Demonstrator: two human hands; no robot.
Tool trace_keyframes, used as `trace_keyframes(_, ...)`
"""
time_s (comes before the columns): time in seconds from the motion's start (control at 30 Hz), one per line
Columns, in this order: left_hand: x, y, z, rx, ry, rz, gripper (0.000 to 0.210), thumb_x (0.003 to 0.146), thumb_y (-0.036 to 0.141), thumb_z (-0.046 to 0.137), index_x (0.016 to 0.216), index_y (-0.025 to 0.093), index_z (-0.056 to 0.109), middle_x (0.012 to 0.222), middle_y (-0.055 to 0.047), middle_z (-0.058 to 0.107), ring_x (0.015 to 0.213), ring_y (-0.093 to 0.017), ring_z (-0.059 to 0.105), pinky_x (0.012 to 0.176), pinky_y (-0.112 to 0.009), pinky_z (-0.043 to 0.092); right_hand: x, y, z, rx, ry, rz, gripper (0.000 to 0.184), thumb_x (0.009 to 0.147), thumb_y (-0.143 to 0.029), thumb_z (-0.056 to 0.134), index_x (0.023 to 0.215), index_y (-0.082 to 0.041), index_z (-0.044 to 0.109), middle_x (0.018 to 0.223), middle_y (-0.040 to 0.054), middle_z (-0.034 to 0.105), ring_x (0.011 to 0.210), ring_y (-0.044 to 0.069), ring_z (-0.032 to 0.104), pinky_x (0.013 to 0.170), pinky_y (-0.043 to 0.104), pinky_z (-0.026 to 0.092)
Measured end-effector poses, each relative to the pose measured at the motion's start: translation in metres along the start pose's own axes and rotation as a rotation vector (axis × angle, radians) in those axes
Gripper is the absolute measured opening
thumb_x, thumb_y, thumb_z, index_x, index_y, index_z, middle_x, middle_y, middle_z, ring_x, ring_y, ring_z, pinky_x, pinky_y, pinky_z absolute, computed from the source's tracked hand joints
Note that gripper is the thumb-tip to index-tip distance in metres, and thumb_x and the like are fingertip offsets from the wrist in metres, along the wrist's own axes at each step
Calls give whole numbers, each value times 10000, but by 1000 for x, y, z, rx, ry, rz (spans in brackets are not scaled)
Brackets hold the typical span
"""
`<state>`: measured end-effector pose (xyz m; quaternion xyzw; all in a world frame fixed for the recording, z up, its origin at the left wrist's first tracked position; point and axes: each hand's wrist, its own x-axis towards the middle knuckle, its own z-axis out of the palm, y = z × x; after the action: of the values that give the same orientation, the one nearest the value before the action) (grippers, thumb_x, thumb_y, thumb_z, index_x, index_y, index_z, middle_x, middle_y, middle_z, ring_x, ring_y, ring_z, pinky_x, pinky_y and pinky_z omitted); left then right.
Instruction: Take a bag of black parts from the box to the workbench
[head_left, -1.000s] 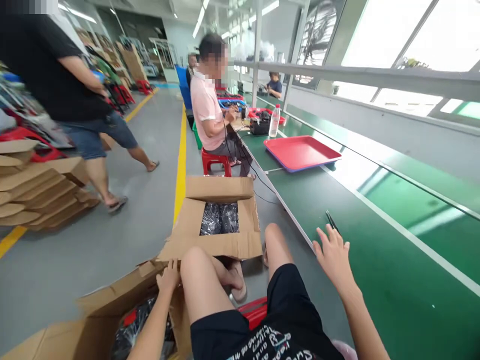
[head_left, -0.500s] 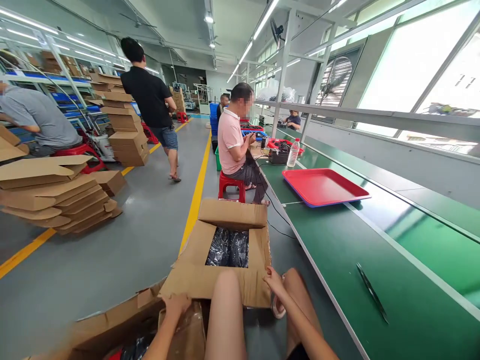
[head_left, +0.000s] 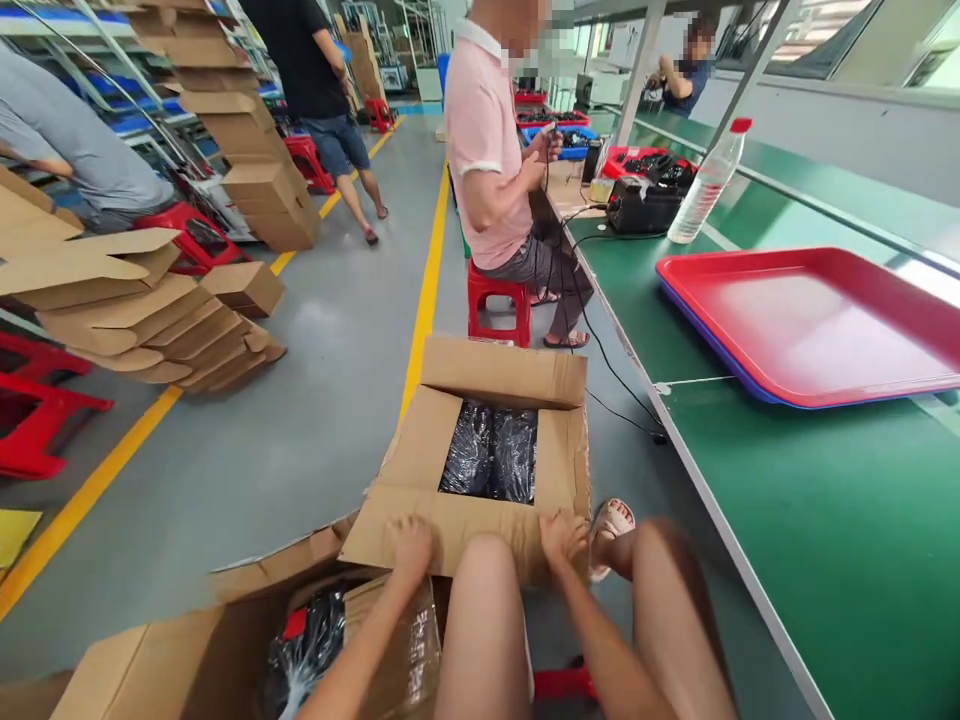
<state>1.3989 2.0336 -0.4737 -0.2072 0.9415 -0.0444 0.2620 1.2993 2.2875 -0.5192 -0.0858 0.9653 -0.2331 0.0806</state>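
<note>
An open cardboard box (head_left: 559,470) stands on the grey floor in front of my knees, its flaps spread and black plastic-wrapped packs (head_left: 491,452) showing inside. My left hand (head_left: 411,546) grips the box's near flap at its left. My right hand (head_left: 564,536) grips the same flap at its right, beside my right knee. A second open box (head_left: 172,660) with black and red wrapped items lies at my lower left, under my left forearm.
A green conveyor table (head_left: 825,520) runs along my right, bearing a red tray (head_left: 817,320) and a water bottle (head_left: 705,185). A person in a pink shirt (head_left: 487,140) sits on a red stool ahead. Flattened cartons (head_left: 127,300) pile at the left; another person walks away.
My right hand left the green table and came down onto the box's near flap. My left hand shifted up onto that flap. The view moved closer to the box.
</note>
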Motion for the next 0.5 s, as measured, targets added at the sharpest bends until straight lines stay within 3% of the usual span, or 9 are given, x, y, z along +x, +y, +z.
trace_keyframes(0.07, 30, 12, -6, -20, 10, 171, 504, 890, 234, 486, 1360, 86, 588, 1438, -230, 523, 1370, -388, 420, 1143, -585, 244, 3, 20, 13, -97, 3, 46, 360, 938, -394, 494, 1047, -104, 677, 1185, 239, 609, 1100, 333, 527, 913, 470, 378)
trace_keyframes(0.17, 60, 30, 6, -74, -12, 358, 652, 873, 409, 603, 1468, 177, 472, 1543, -124, 435, 1441, -304, 341, 1219, -487, 180, 17, 47, 30, -190, -23, -8, 381, 972, -395, 427, 1046, -134, 695, 1172, 182, 655, 1149, 321, 519, 976, 449, 296)
trace_keyframes(0.33, 61, 47, 47, -171, 82, 272, 665, 940, 531, 476, 1456, 111, 466, 1454, -196, 509, 1395, -357, 389, 1193, -631, 136, 35, 67, 57, -265, -76, -116, 467, 1014, -349, 338, 881, -166, 746, 913, 100, 741, 926, 237, 585, 912, 386, 268)
trace_keyframes(0.5, 59, 50, 54, -190, 168, 279, 648, 936, 575, 461, 1349, 85, 557, 1287, -203, 603, 1238, -343, 509, 1175, -632, 184, 41, 77, 62, -282, -23, -167, 453, 995, -307, 392, 764, -159, 753, 801, 84, 750, 797, 191, 609, 814, 342, 276)
